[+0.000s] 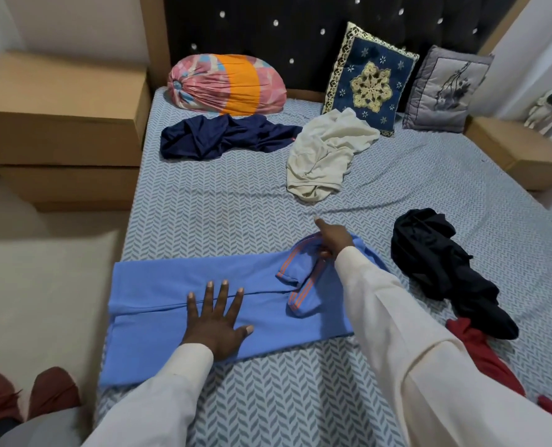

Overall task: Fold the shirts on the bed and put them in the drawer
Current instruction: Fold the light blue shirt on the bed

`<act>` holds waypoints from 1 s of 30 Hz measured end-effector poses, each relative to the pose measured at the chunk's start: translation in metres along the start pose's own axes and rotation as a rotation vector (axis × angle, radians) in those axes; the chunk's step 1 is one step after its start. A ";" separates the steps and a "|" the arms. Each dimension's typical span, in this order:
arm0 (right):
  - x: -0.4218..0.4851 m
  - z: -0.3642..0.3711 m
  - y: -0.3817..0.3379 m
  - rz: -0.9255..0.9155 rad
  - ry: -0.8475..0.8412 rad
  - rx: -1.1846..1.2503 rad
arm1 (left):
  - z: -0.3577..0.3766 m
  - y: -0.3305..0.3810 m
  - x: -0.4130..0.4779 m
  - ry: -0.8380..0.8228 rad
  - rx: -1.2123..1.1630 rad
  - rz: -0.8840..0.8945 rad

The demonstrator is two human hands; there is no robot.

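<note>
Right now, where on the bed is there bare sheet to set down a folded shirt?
Bare patterned sheet lies mid-bed, bordered by the light blue shirt, the crumpled navy shirt and the crumpled cream shirt. Another patch lies before the grey pillow. Crowded near right: black shirt, red garment.

The left hand presses flat, fingers spread, on the blue shirt. The right hand pinches its orange-striped sleeve; a cream shirt lies beyond it, a black shirt to its right.

Soft even light, edges bowed (wide-angle)
</note>
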State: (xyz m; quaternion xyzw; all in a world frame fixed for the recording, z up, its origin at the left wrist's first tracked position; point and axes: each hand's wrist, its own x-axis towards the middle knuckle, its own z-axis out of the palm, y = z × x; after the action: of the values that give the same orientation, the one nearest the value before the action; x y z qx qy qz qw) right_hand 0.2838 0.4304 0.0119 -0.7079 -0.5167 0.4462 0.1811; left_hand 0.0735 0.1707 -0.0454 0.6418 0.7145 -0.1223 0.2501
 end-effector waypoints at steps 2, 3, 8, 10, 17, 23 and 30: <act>-0.017 -0.018 0.008 0.002 0.068 0.196 | -0.001 0.000 -0.001 -0.021 -0.011 -0.010; -0.026 -0.028 0.015 -0.001 0.083 0.231 | -0.001 0.000 -0.001 -0.028 -0.010 -0.011; -0.046 -0.062 0.086 -0.142 0.257 0.109 | -0.002 0.002 -0.002 -0.053 0.006 -0.016; -0.062 -0.064 0.103 -0.019 0.210 0.220 | -0.002 0.003 -0.002 -0.053 0.009 -0.019; -0.067 -0.069 0.125 0.088 0.168 -0.229 | -0.003 0.005 -0.001 -0.060 0.008 -0.026; -0.061 -0.068 0.093 -0.118 0.224 -0.192 | -0.009 0.006 0.000 -0.045 0.032 -0.043; -0.011 -0.066 0.078 -0.179 0.043 -0.188 | -0.035 0.000 0.001 0.111 0.069 -0.106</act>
State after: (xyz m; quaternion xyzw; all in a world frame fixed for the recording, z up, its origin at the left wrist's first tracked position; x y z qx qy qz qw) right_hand 0.3811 0.4025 -0.0038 -0.6823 -0.6133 0.3624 0.1639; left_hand 0.0665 0.1886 -0.0159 0.6172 0.7556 -0.1242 0.1809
